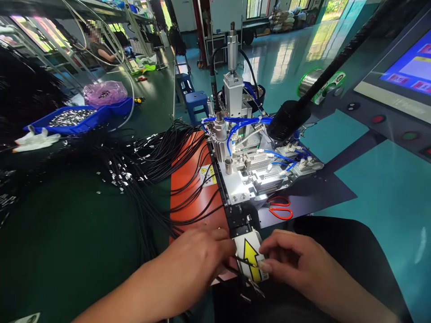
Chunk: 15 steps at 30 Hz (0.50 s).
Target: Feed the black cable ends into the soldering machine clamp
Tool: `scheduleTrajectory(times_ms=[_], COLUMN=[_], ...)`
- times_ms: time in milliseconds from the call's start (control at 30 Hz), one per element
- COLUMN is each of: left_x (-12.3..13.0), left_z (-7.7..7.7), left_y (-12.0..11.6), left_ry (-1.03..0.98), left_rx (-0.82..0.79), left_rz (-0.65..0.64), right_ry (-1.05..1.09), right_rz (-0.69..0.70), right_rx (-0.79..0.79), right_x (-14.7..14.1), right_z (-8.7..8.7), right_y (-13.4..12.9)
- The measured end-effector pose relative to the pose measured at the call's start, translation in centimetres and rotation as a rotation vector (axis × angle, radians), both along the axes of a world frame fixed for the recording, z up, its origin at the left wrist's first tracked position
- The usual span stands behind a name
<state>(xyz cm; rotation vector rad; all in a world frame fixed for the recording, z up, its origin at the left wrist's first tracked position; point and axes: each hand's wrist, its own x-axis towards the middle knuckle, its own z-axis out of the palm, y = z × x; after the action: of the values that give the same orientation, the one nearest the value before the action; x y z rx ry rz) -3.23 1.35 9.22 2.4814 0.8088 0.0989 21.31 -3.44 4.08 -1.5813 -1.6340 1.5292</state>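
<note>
My left hand is closed around black cables, and several stripped, frayed cable ends hang below its fingers. One black cable reaches right from that grip to my right hand. Its pale end meets the right thumb tip, in a light pinch; the index fingertip is a little apart above it, and the other fingers are curled. Under the cable lies a white plate with a yellow arrow, at the front of a metal machine.
Black cables spread over the orange board and green table. Red-handled scissors lie by the machine. A blue tray of metal parts and white gloves are left. A control panel and black hose are right. A person sits far left.
</note>
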Motion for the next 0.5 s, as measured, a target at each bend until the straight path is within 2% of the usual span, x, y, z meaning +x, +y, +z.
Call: scheduleTrajectory(times_ms=[133, 267, 400, 500], left_x=[-0.3, 0.4, 0.8, 0.7], left_z=[-0.2, -0.8, -0.9, -0.8], left_y=[-0.6, -1.2, -2.0, -2.7], left_ry=[0.217, 0.279, 0.327, 0.341], left_rx=[0.191, 0.192, 0.257, 0.267], left_rz=[-0.169, -0.272, -0.252, -0.251], right_ry=[-0.063, -0.128, -0.215, -0.212], right_rz=[0.098, 0.275, 0.414, 0.416], right_rx=[0.064, 0.163, 0.245, 0.308], right_x=[-0.5, -1.7, -2.5, -2.5], right_z=[0.0, -0.9, -1.8, -2.2], right_y=[-0.7, -1.6, -2.5, -2.9])
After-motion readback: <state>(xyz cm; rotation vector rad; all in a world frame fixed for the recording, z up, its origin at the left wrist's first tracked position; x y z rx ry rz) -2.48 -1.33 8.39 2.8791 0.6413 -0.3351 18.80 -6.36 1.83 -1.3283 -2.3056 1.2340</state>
